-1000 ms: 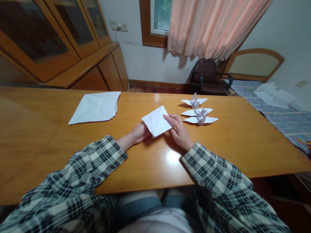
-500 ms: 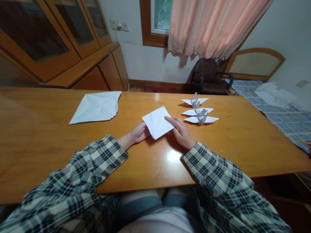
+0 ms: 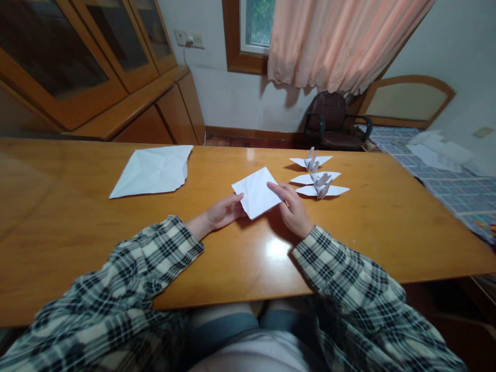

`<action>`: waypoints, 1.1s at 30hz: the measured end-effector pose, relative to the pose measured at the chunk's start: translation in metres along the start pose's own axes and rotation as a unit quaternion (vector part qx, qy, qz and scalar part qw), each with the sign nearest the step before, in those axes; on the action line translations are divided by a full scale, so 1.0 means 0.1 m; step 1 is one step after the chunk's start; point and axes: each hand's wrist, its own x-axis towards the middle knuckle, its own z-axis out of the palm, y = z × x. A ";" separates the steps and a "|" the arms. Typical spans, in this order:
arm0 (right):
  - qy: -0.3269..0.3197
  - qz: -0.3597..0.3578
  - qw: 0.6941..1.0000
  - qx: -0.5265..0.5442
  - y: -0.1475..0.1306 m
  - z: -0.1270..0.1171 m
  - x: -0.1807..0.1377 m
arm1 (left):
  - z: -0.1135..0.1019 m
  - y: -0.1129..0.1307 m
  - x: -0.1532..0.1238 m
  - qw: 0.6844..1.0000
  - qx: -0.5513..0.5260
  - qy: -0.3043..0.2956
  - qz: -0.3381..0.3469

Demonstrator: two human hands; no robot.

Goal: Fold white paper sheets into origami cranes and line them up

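A small folded square of white paper (image 3: 256, 195) is held between my two hands, just above the wooden table (image 3: 228, 258). My left hand (image 3: 227, 212) pinches its left corner, thumb on top and fingers hidden underneath. At the right corner, my right hand (image 3: 292, 206) grips it with a finger lying along the top face. Creases run across the paper's upper side. To the right of it stand three white paper cranes (image 3: 322, 190), wings spread, in a close row going away from me.
A larger creased white sheet (image 3: 153, 171) with a ragged right edge lies at the far left of the table. Beyond the table are a wooden cabinet (image 3: 116, 111), a brown armchair (image 3: 329, 116) and, to the right, a bed (image 3: 437, 175) with papers on it.
The folded paper has shifted slightly right and away from me. My left thumb now shows on top of its left corner. The cranes and the large sheet have stayed put.
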 end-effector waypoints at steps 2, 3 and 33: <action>-0.007 -0.007 1.000 -0.002 0.00 0.00 0.00 | 0.04 -0.03 0.02 0.999 0.015 0.034 0.012; -0.011 -0.010 1.000 -0.004 -0.01 0.00 -0.01 | 0.05 -0.04 0.03 0.998 0.024 0.046 0.021; 0.010 0.166 0.955 0.246 -0.05 0.00 0.03 | 0.11 -0.09 0.07 0.965 0.141 0.180 0.126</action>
